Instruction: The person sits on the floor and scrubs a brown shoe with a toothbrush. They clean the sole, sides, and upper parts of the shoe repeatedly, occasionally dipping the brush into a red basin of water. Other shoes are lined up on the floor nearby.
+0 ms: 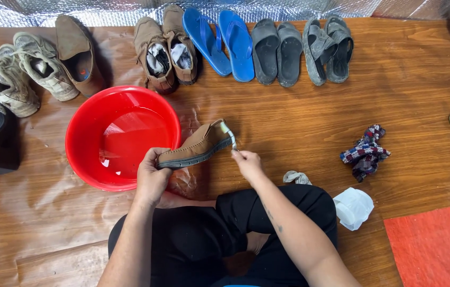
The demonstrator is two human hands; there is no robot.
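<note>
- The left hand (pixel 150 178) grips the toe end of a brown shoe (pixel 197 146), held on its side just above the floor beside the red basin (pixel 84 159).
- The right hand (pixel 247 162) pinches a small brush (pixel 228 135) against the shoe's heel.
- The basin holds shallow clear water.
- A white bag (pixel 353 207) and a patterned cloth (pixel 366 151) lie to the right.
- Farther off, 2 brown boots (pixel 165 48) have pale cloth stuffed inside, next to blue flip-flops (pixel 225 42).
</note>
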